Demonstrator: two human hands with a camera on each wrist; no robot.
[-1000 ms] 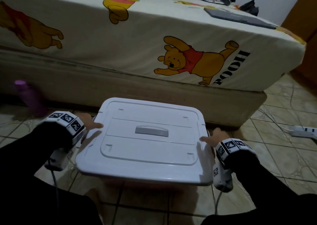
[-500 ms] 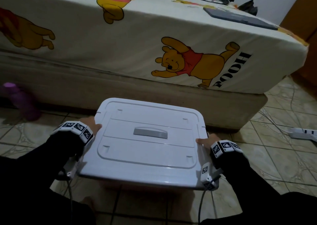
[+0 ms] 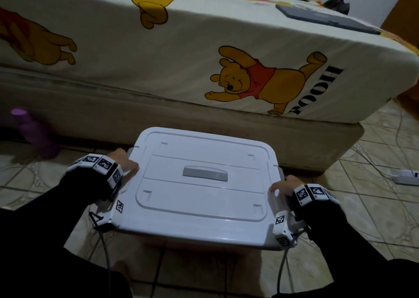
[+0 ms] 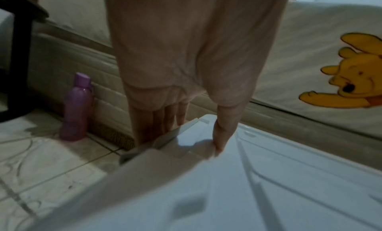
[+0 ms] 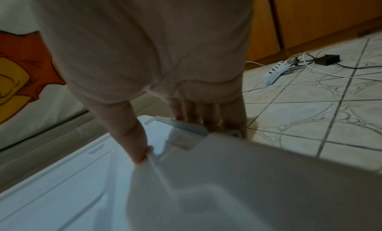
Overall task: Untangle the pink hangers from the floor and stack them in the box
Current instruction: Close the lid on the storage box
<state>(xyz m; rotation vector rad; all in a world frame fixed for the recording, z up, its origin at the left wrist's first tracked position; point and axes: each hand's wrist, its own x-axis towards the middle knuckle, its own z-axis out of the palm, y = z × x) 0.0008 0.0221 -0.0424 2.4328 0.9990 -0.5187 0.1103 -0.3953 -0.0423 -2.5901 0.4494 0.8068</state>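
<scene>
A white plastic box with its lid (image 3: 204, 197) on stands on the tiled floor in front of me; a grey handle (image 3: 205, 174) sits in the lid's middle. My left hand (image 3: 128, 164) grips the lid's left edge, thumb (image 4: 221, 136) on top and fingers (image 4: 157, 120) down behind the grey side latch (image 4: 165, 138). My right hand (image 3: 281, 185) holds the right edge the same way, thumb (image 5: 132, 136) on the lid and fingers (image 5: 206, 116) behind its latch (image 5: 186, 128). No pink hangers are in view; the box's inside is hidden.
A bed (image 3: 158, 75) with a cartoon-bear sheet runs close behind the box. A purple bottle (image 3: 34, 136) stands on the floor at the left. A white power strip (image 3: 405, 176) with cables lies on the tiles at the right, near a wooden cupboard (image 5: 310, 18).
Both hands have closed in on the lid's side edges, and the thumbs now lie on top of it. The box stays where it was.
</scene>
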